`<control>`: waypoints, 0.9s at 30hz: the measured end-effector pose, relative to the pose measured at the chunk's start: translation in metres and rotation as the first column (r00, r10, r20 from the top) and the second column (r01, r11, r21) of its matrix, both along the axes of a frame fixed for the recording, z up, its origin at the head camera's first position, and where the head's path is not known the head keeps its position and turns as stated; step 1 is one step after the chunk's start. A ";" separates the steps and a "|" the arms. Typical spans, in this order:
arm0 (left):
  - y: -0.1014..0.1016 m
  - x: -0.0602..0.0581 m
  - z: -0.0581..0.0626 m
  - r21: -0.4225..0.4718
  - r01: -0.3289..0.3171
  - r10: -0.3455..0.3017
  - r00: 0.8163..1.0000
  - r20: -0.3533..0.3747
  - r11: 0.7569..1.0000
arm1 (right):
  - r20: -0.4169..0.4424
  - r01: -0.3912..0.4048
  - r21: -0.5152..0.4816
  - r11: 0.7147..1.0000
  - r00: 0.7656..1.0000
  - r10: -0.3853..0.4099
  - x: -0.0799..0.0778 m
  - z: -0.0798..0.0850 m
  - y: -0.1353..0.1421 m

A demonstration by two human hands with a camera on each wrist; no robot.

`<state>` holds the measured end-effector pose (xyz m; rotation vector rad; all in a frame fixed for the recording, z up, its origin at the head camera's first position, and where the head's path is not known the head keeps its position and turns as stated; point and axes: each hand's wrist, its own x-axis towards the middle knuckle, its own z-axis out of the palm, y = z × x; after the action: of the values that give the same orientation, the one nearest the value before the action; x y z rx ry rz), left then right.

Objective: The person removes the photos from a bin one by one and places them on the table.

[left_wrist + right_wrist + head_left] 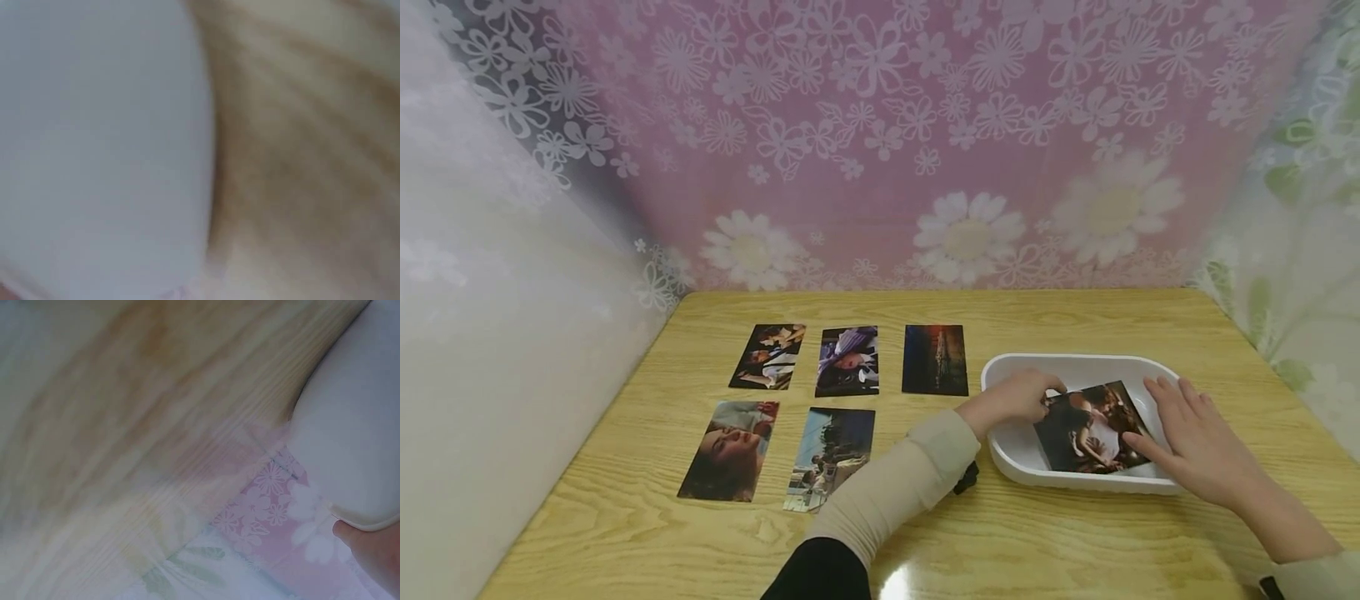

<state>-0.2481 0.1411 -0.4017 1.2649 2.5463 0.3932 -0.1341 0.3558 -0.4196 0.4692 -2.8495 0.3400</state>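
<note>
A white oval-ended tub (1082,360) stands at the right of the table, with a dark photo card (1093,429) tilted inside it. My left hand (1022,396) reaches over the tub's left rim and pinches the card's upper left edge with curled fingers. Over the right end of the tub, my right hand (1202,442) has its fingers extended, its thumb lying at the card's right edge. The tub's outer wall (100,150) fills much of the left wrist view. In the right wrist view, a bit of my right hand (378,553) shows at the tub's rim.
Several photo cards lie on the table in two rows: a violin picture (767,357), a purple-hat portrait (847,360), a dark tower scene (935,360), a reclining face (730,450) and a harbour-like scene (831,454) partly behind my left sleeve. Patterned cloth (865,167) hangs behind.
</note>
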 end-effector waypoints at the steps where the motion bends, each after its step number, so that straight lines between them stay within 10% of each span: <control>1: -0.002 -0.002 0.002 0.029 0.015 -0.016 0.999 0.038 0.999 | -0.003 -0.004 -0.003 1.000 1.000 0.004 0.000 0.000 0.000; 8: -0.024 -0.007 0.020 0.117 0.095 -0.117 0.974 0.195 0.989 | -0.017 0.005 -0.019 1.000 1.000 -0.006 0.000 -0.001 0.000; 18: -0.072 0.001 0.046 0.270 -0.043 -0.041 0.954 0.298 0.962 | 0.000 0.025 -0.025 0.999 1.000 -0.025 0.002 0.000 0.000; 22: -0.106 0.009 0.056 0.360 -0.135 0.020 0.952 0.305 0.923 | 0.013 0.031 -0.030 0.999 0.999 -0.030 0.002 0.002 -0.001; 27: -0.151 0.025 0.052 0.458 -0.341 0.140 0.897 0.419 0.821 | 0.026 0.025 -0.041 0.999 0.999 -0.024 0.003 0.003 -0.001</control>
<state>-0.2231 -0.0099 -0.3492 0.8793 2.3397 1.3283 -0.1310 0.3545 -0.4171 0.4248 -2.8643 0.4025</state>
